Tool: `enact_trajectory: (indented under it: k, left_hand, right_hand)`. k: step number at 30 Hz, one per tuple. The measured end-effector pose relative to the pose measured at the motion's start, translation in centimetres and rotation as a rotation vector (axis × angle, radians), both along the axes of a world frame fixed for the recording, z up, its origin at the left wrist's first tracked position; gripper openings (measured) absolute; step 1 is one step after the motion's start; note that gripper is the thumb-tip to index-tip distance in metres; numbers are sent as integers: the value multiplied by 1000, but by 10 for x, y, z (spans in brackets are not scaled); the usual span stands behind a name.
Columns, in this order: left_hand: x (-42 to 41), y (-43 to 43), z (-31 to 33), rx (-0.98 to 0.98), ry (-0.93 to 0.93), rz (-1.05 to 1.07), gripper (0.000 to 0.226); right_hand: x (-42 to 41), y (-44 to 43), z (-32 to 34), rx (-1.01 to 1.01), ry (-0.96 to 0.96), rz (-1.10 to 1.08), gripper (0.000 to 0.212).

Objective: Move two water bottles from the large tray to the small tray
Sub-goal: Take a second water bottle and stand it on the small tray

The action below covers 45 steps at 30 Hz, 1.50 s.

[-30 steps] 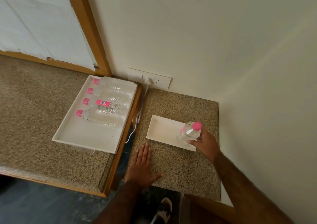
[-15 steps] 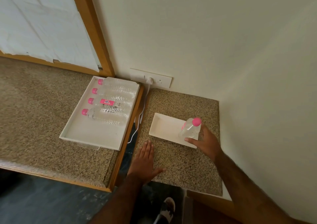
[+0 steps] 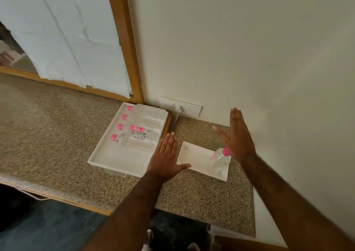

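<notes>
A clear water bottle with a pink cap (image 3: 219,159) stands upright at the right end of the small white tray (image 3: 194,158). My right hand (image 3: 237,135) hovers open above and behind it, fingers spread, not touching it. My left hand (image 3: 166,157) is open and flat, over the gap between the two trays, its thumb over the small tray's left corner. The large white tray (image 3: 113,159) lies to the left with several pink-capped bottles (image 3: 141,133) lying side by side at its far end.
Two speckled stone counters meet at a wooden edge with a gap (image 3: 172,123). A wall socket (image 3: 184,107) with a white plug and cable sits behind the trays. A wood-framed mirror covered with paper (image 3: 63,39) rises at the left. The wall is close on the right.
My right hand has let go of the bottle and lifted up and back, fingers open. The bottle now stands on the small tray. My left hand rose off the counter and moved forward.
</notes>
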<state>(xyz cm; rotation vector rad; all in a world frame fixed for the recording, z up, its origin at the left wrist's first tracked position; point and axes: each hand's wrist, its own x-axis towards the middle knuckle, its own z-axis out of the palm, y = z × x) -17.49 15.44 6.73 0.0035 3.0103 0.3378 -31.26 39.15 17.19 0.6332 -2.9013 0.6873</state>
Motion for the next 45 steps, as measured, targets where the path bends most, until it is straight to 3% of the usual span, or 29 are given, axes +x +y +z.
enact_trajectory:
  k: [10,19,27,33,41,45]
  left_hand:
    - [2,-91,57,-45,187,217,119]
    - [70,-183,30,-19,206,499,123]
    - [145,-205,-22,54,81,711,128]
    - [186,-182,-70,94,-72,744,132]
    - [185,-171,-98,69,-127,705,129]
    - [186,-167,-103,29,-125,701,127]
  right_hand:
    - [-4,-128,32,203,101,276,109]
    - [37,-239,-5,283,27,454,120]
    - [75,-278,-65,345,-82,536,111]
    - [92,-281,-102,458,-169,563,93]
    - [96,-298,-109,634,-57,551,79]
    - [94,-313,-108,698,20,470,58]
